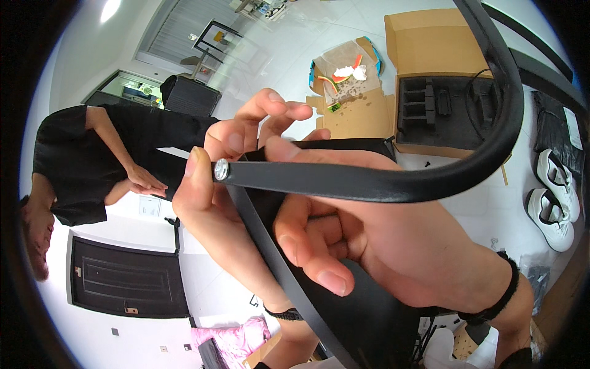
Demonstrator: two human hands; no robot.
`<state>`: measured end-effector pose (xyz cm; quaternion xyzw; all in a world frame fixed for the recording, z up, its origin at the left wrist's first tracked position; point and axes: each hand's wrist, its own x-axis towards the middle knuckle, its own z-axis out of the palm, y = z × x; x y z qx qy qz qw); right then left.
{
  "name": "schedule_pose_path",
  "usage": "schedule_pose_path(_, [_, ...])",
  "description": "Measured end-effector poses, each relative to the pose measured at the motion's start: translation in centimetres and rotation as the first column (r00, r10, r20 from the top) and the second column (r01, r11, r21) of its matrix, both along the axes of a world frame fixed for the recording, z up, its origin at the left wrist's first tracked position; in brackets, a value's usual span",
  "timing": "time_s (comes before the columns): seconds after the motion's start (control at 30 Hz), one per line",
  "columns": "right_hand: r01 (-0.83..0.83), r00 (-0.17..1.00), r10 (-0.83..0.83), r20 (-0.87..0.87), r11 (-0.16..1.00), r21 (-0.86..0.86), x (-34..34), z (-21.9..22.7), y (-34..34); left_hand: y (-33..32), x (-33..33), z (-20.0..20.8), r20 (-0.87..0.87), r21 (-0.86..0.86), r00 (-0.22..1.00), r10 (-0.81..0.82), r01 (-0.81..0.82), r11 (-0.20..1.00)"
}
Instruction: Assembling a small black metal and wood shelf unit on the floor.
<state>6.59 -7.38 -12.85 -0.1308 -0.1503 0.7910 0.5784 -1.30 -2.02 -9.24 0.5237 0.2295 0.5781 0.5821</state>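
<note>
A black curved bar [381, 184], shaped like a chair armrest, crosses in front of me and bends upward at the right. A silver round-headed bolt [221, 170] sits at its left end. My left hand [212, 184] is closed at this end, thumb against the bolt; its other fingers are bent behind the bar. My right hand [381, 240] is closed around the bar from the right, with its fingers curled below. A straight black bar [279, 277] runs down from the joint, beside a dark panel [369, 313]. Whatever lies between my palms is partly hidden.
Beyond my hands, an open cardboard box [430, 40] holds black foam. Another opened carton [362, 117] carries melon rinds and tissue. White shoes [550, 212] stand at the right. A person in black [80, 154] is at the left, near a dark door [129, 277]. Pink cloth [236, 335] lies below.
</note>
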Motion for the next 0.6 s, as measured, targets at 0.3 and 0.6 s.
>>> schedule_pose_path(0.3, [-0.037,0.999,0.037,0.021,0.999,0.025,1.5,1.7,-0.5,4.8,-2.9,-3.4,0.0,0.33,0.893,-0.45,0.424,0.843])
schedule_pose_path(0.6, [0.031,0.998,-0.035,0.043,0.997,0.076,0.4,1.3,-0.7,0.8,-2.1,0.2,-0.055,0.023,0.984,-0.172,0.173,0.985])
